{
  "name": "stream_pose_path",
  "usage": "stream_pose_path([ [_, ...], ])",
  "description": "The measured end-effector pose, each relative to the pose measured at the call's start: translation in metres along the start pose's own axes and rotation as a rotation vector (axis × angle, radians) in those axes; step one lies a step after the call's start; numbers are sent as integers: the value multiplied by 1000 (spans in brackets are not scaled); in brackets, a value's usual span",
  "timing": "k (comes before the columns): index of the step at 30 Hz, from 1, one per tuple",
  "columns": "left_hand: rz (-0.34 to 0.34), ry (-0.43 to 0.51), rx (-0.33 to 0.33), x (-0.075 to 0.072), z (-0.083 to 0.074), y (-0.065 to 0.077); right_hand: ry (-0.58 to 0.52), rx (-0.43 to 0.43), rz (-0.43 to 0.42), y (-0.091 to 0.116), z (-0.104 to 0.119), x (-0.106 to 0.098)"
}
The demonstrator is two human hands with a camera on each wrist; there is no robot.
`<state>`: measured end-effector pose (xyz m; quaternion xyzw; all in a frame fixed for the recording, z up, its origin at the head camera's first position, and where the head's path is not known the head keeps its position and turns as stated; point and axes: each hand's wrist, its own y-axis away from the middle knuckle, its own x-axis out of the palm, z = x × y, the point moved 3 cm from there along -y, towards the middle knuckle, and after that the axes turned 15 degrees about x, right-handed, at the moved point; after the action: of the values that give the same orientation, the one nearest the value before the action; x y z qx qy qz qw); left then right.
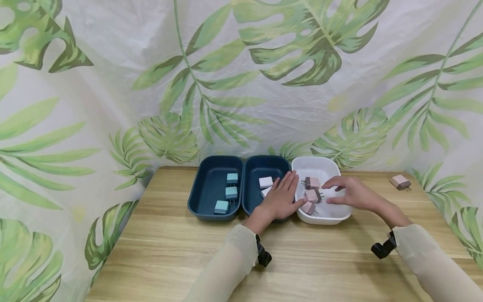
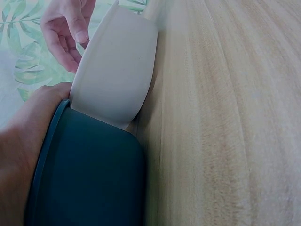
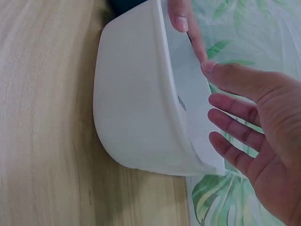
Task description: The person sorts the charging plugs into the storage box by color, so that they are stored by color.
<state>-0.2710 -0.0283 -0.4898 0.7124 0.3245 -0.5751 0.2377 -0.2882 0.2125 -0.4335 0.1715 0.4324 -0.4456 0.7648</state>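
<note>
In the head view, my left hand [image 1: 278,197] lies with straight fingers across the middle dark blue tray [image 1: 264,161], its fingertips reaching the near side of the white tray [image 1: 332,219]. Over that white tray hovers my right hand [image 1: 356,193], thumb and fingers loosely spread with nothing between them. Pink-and-grey charger plugs, a back one [image 1: 311,183], a middle one [image 1: 312,196] and a front one [image 1: 308,207], lie in the white tray. Partly hidden by my left hand are white charger plugs [image 1: 266,182] in the middle tray. The right wrist view shows the right hand [image 3: 254,122] beside the white rim.
On the left, another dark blue tray [image 1: 203,167] holds teal charger plugs [image 1: 231,193]. A single pink-and-grey charger plug [image 1: 400,181] lies on the wooden table [image 1: 170,251] at the far right. Behind the trays hangs a leaf-patterned cloth [image 1: 234,121].
</note>
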Motion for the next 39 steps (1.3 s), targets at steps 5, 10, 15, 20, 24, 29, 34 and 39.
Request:
stream_pose_path([
  [5,4,13,-1,0,0,-1,-4,0,-1,3,-1,-6],
  [10,5,10,-1,1,1,-1,20,12,-20,6,-4,-11],
  [15,9,19,-2,2,2,-1,24,-10,-63,8,-8,-17],
  [20,21,46,-8,7,5,-4,17,16,-74,12,-12,-25],
  [24,24,41,-11,8,6,-5,13,71,-60,17,-17,-34],
  [29,21,50,-6,9,6,-5,25,143,-54,23,-24,-44],
  [34,0,42,7,6,4,-2,51,152,-64,26,-35,-51],
  [39,-15,21,17,1,1,1,64,145,-70,31,-45,-58],
])
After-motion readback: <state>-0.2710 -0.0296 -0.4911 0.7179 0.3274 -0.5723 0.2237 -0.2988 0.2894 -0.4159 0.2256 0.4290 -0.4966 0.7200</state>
